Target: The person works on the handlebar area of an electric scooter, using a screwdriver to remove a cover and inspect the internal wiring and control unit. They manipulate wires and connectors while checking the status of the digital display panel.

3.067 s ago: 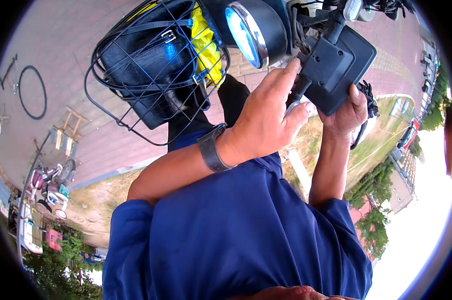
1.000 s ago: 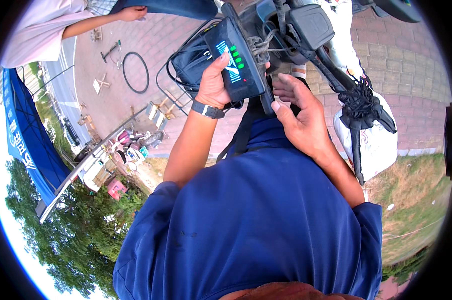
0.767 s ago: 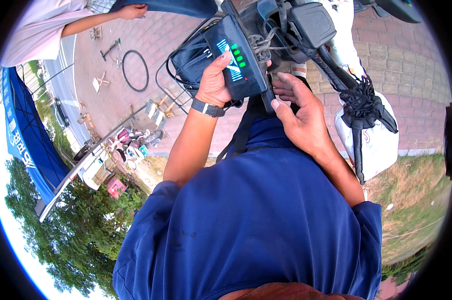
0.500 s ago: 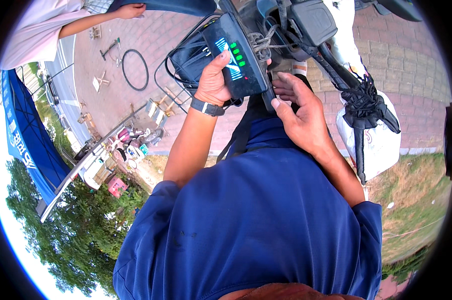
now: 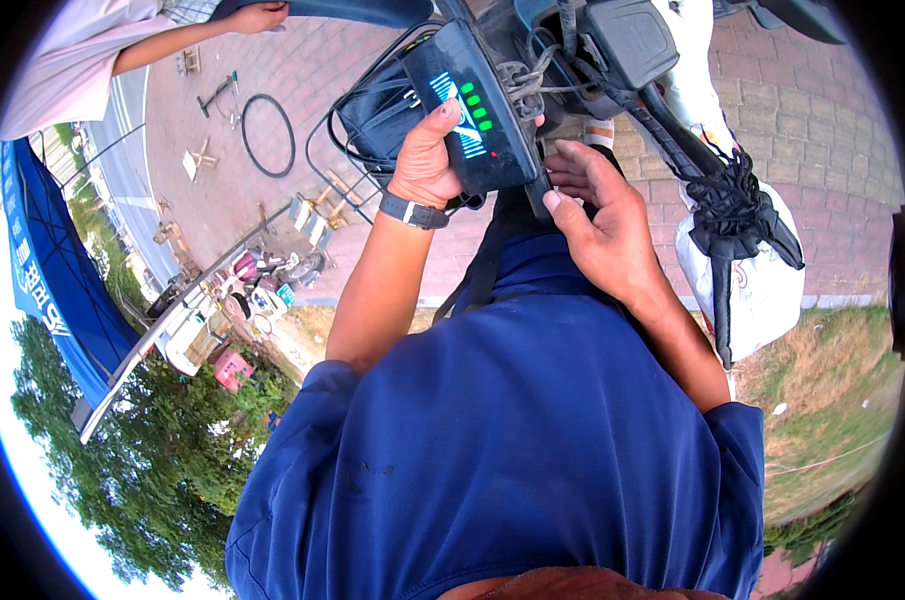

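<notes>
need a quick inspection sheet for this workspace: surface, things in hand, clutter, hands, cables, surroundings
Surface: brick paving, reddish and tan, with grass along one edge
Things in hand: black box, showing lit green bars and a small red light
Clutter: black tyre-like ring and small stool on the paving
Hands: left hand grips the box, thumb on its front; right hand by its lower edge, fingers partly curled, contact unclear
Cables: grey cords looped beside the box, ends unclear
Surroundings: another person's hand, blue canopy, tree

Head-worn fisheye view — wide, downward; both hands (image 5: 608, 228) close
</notes>
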Demonstrator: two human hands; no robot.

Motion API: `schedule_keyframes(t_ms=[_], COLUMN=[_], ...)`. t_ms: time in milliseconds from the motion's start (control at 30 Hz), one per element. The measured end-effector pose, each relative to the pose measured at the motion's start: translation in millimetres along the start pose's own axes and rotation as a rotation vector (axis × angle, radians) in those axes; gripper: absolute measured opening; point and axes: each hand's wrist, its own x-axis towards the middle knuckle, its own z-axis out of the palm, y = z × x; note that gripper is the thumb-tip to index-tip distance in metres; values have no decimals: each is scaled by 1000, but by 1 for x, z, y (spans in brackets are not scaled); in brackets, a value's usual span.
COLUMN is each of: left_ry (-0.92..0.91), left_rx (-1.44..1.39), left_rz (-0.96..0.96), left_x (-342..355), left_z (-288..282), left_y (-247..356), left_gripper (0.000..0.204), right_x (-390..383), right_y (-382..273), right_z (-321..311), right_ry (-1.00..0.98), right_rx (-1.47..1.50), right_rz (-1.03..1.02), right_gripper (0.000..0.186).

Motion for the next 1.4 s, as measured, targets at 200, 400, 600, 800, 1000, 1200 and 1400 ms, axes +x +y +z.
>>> schedule_keyframes(t_ms=[200, 400, 600, 800, 1000, 1200, 1400], left_ry=[10, 16, 37, 33, -51, -65, -33], left_rx=[10, 19, 59, 83, -1, -66, -72], left_rz=[-2, -6, 5, 17, 9, 5, -21], left_x=[0, -1, 0, -2, -2, 0, 5], left_z=[-3, -3, -6, -6, -6, -4, -9], left_y=[-2, -3, -7, -7, -4, -4, -5], left_gripper=[84, 83, 85, 89, 74, 56, 50], right_x=[0, -1, -6, -22, -36, -44, -42], right_y=[0, -1, -17, -59, -95, -115, -142], right_z=[0, -3, -5, -12, -19, -30, -69], right_ry=[0, 13, 43, 1, -21, 155, 481], right_rx=[-7, -38, -188, -231, -255, -160, -268], right_rz=[7, -7, -99, -192, -217, -286, -271], right_gripper=[51, 52, 53, 53, 55, 48, 41])
